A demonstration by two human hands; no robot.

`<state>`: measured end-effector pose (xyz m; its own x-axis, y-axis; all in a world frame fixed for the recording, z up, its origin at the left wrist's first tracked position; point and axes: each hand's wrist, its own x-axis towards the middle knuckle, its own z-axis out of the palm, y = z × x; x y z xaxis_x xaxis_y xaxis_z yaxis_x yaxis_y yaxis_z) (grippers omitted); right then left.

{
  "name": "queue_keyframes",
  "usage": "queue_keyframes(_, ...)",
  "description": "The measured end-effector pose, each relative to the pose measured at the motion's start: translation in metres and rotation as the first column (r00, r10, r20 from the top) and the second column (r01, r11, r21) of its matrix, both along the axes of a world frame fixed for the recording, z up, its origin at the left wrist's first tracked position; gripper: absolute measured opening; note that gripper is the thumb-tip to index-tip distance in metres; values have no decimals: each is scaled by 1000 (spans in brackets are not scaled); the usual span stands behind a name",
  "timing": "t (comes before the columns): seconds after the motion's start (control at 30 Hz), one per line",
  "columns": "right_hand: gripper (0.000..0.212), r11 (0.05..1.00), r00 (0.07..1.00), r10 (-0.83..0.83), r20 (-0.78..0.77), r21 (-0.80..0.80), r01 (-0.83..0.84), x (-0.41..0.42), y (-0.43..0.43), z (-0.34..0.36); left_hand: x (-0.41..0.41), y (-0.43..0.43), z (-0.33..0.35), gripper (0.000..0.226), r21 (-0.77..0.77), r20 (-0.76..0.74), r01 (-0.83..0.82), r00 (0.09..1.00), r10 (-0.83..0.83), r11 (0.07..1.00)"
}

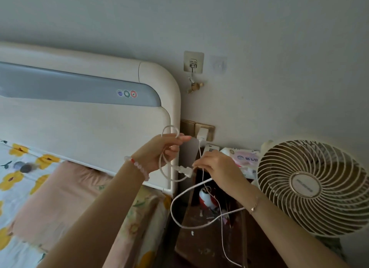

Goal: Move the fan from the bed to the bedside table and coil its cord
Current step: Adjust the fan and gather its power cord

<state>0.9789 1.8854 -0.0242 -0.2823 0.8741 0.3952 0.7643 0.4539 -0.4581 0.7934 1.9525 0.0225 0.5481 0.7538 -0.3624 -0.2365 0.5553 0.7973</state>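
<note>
The cream fan [311,187] stands upright on the dark bedside table [201,245] at the right, its grille facing me. Its thick white cord [175,215] sags in a big loop over the table's left edge. My left hand [159,152] holds a small coil of that cord in front of the headboard, pinching the top loops. My right hand [217,168] pinches the cord beside its white plug [185,170], which hangs between the two hands.
A white charger [202,135] sits in the brass wall socket, and its thin cable hangs down across the table. A wipes pack [242,158] and a red-white bottle [206,198] lie on the table. The bed with floral sheet [20,168] and pink pillow [65,193] lies left.
</note>
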Motion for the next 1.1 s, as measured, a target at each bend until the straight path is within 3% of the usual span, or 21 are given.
queue_keyframes(0.07,15,993,998,36,47,107,-41,-5,2,10,-1,1,-7,29,90,-85,-35,995,43,995)
queue_keyframes(0.13,13,982,997,41,69,181,-53,-11,1,19,-4,0,-14,34,112,-125,34,992,-20,993)
queue_keyframes(0.27,21,980,987,46,152,183,-74,-18,6,34,-9,-7,-21,37,117,-93,403,914,-394,908)
queue_keyframes(0.37,27,988,986,28,165,143,-52,-17,10,40,-9,-7,-25,30,151,-18,533,843,-537,832)
queue_keyframes(0.47,32,999,999,-33,19,28,33,-10,9,43,-6,-6,-20,17,215,-90,543,839,-537,812)
queue_keyframes(0.57,27,965,957,-115,-268,-261,43,4,11,42,-6,-2,-7,12,332,-222,548,837,-501,768)
queue_keyframes(0.63,14,919,863,-135,-487,-387,-74,15,12,38,-10,3,-2,26,360,-145,467,883,-446,808)
queue_keyframes(0.7,11,885,762,-125,-636,-418,-204,22,10,33,-13,8,2,33,374,49,349,918,-394,859)
queue_keyframes(0.77,18,867,704,-118,-700,-419,-272,18,7,29,-11,10,9,29,379,295,254,878,-377,890)
queue_keyframes(0.87,18,863,704,-139,-697,-433,-259,3,5,17,-2,10,19,16,329,564,141,764,-315,934)
queue_keyframes(0.93,23,870,637,-218,-740,-443,-218,-6,5,9,4,9,22,19,259,566,16,808,-165,966)
queue_keyframes(1.0,28,877,562,-276,-780,-444,-186,-12,3,5,11,9,19,24,234,457,-130,890,9,963)
queue_keyframes(1.1,40,906,665,-208,-718,-397,-146,-14,0,3,21,6,13,26,290,306,-235,941,143,928)
